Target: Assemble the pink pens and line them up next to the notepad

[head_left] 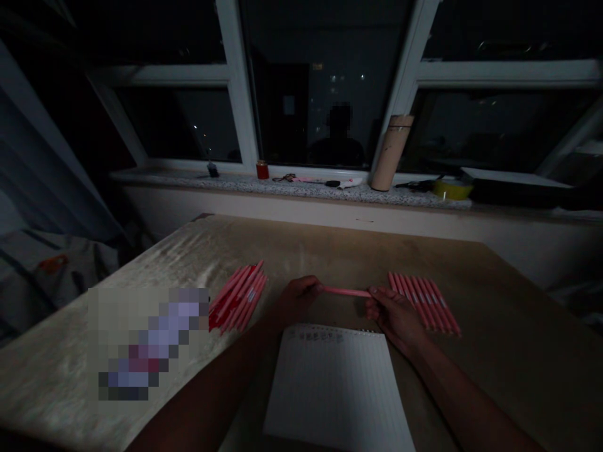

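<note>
Though apart, both hands (300, 290) (394, 311) in narrow pinches — fingertips on opposite ends of one pink stick (346, 292).

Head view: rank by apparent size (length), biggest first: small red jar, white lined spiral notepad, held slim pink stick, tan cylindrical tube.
1. White lined spiral notepad
2. Tan cylindrical tube
3. Slim pink stick, ends hidden
4. Small red jar

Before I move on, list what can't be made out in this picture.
Head view:
- Held pink pen, one end: covered by the right hand.
- Notebook, near right corner: cut off by the bottom edge.
- Notebook writing: too small, blurred.
- Purplish object: pixelated.
</note>
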Motion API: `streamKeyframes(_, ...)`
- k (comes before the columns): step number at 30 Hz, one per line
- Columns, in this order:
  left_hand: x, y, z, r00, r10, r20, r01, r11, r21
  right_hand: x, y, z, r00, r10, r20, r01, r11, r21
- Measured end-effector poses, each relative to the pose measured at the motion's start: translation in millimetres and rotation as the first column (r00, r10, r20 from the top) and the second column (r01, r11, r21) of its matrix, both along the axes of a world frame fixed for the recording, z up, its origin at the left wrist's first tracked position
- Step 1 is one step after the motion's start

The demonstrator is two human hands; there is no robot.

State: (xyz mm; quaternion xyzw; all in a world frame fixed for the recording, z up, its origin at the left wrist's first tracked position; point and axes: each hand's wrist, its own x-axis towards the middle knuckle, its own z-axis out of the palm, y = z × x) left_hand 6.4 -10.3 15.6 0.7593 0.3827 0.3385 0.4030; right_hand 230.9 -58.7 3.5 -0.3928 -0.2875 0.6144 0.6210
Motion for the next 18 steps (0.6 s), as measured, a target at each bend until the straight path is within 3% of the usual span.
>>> streamKeyframes(5,-0.2,1.4,0.4,1.0,-0.006,-0.01,0.006,1.0,0.016,0.4,-0.2,-0.1,1.0,0.004,0.011,-0.004,1.0,0.017)
streamKeyframes(18,0.6,0.4,-1.3,0.994,0.056,0.092,-0.044,0.992,-0.122,-4.1,-2.8,4.1,0.996,-0.003,0.095,0.001,1.0,0.026)
